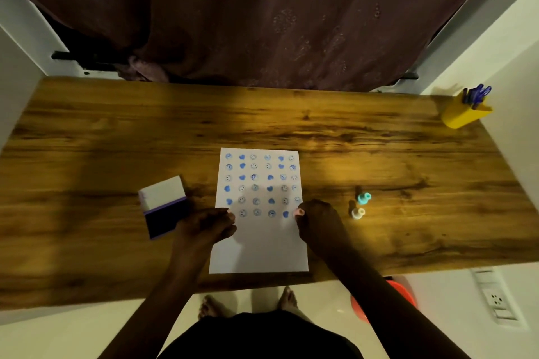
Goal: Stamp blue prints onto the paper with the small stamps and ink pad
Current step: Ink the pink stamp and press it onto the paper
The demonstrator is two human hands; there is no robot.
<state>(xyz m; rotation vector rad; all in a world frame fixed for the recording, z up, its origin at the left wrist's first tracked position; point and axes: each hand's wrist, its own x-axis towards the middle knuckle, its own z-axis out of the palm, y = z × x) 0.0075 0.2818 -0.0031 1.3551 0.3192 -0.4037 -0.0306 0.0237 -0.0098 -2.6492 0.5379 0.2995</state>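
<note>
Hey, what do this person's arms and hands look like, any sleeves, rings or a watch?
Both forearms are bare, with no sleeves in view. The left hand and right hand show no gloves, and I see no watch or bracelet. The light is too dim to rule out rings.

We took it for a room in a home: a wood-grain desk stood against a dark patterned curtain, a yellow pen holder at its far right, bare feet on pale floor, a wall socket near right.

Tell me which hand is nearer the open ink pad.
Left. The left hand sits just right of the ink pad; the right hand is across the paper.
</note>
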